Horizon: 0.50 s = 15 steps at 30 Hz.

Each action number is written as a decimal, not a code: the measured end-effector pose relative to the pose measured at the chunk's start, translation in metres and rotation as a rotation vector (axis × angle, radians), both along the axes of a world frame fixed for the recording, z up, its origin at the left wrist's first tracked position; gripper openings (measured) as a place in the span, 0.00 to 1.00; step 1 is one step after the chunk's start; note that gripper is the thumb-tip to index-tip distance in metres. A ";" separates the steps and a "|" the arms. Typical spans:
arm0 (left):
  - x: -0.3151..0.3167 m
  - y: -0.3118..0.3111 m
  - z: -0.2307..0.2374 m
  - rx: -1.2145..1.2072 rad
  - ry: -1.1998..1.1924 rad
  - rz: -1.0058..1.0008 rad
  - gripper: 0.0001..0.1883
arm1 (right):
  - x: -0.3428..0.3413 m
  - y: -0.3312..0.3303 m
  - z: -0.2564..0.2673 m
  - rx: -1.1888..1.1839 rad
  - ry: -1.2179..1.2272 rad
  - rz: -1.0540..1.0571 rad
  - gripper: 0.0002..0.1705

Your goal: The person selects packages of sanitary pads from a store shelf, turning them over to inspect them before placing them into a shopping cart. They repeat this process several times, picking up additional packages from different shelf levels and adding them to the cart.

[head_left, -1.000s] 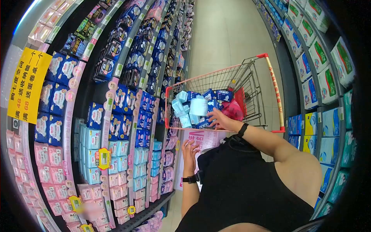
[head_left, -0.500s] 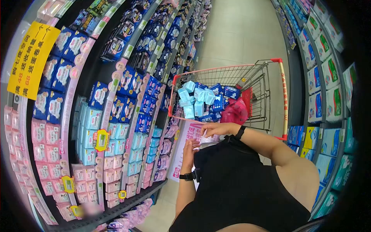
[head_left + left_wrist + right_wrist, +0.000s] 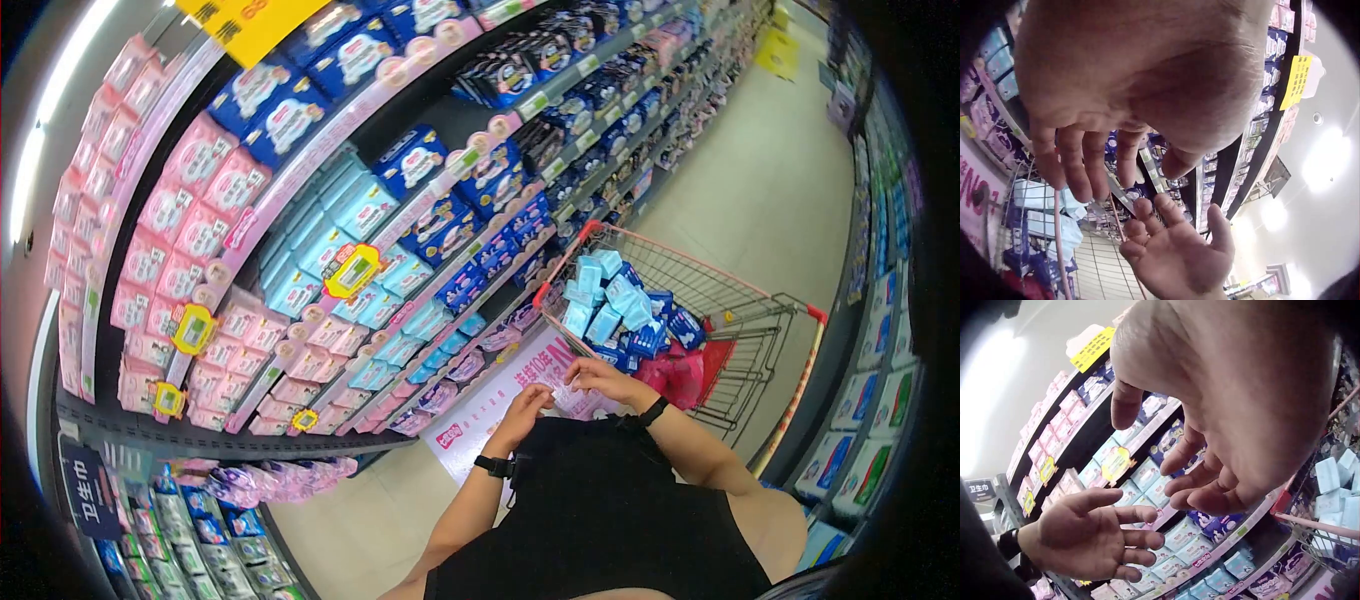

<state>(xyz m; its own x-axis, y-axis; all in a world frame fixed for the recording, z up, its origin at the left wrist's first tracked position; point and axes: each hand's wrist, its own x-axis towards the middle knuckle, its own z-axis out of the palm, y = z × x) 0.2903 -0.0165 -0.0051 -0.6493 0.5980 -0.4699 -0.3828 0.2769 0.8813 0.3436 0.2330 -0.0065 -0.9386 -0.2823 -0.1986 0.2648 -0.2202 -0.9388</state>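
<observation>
My left hand (image 3: 525, 412) is held in front of my body, fingers loosely bent around nothing. Close beside it, the right hand (image 3: 606, 384) is likewise empty, its fingers relaxed, as the right wrist view also shows. Just beyond the hands stands a red-trimmed wire shopping cart (image 3: 765, 340). Inside it lie a heap of light blue soft packs (image 3: 606, 322), several dark blue packs (image 3: 684, 325) and a bright pink bundle (image 3: 672, 380). To the left, shelves hold rows of light blue packs (image 3: 365, 208), pink packs (image 3: 203, 232) and dark blue packs (image 3: 410, 160).
A yellow sign (image 3: 255, 25) hangs at the upper shelf, and yellow price tags (image 3: 352, 271) stick out from the shelf edges. A pink and white floor poster (image 3: 490, 400) lies beneath the hands. Another stocked shelf (image 3: 870, 420) lines the aisle's right side.
My right hand has drawn back from over the packs in the cart to beside the left hand. The head view has turned toward the left shelves, so the cart appears farther right.
</observation>
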 end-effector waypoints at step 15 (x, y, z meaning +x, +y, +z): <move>-0.085 -0.062 -0.005 0.107 0.072 0.033 0.17 | -0.108 -0.084 0.030 0.556 0.324 0.211 0.16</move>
